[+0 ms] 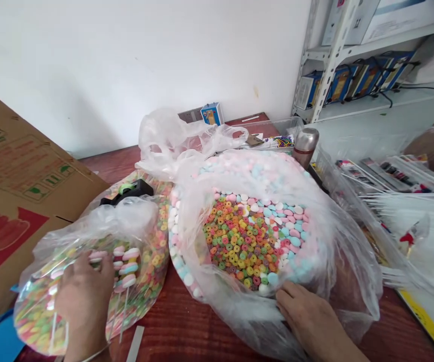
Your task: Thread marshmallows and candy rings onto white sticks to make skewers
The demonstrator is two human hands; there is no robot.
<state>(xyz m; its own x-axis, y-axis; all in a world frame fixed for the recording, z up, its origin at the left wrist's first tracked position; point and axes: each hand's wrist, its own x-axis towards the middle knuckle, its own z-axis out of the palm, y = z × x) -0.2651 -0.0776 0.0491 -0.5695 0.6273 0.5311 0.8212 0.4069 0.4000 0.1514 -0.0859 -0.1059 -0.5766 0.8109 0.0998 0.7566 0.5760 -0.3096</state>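
At the lower left, my left hand has its fingers curled down around the top of a pink-and-white marshmallow stick. More striped marshmallow sticks lie beside it on a clear bag of colourful rings. My right hand rests at the near edge of a large open plastic bag, fingers bent over its rim; whether they pinch the film is not visible. Inside that bag, fruit-coloured cereal rings lie in a heap among pink, blue and white candies.
A cardboard box stands at the left. A tape dispenser sits on the left bag. Behind the big bag are a metal flask and a blue box. Clear bins with white sticks line the right, below a metal shelf.
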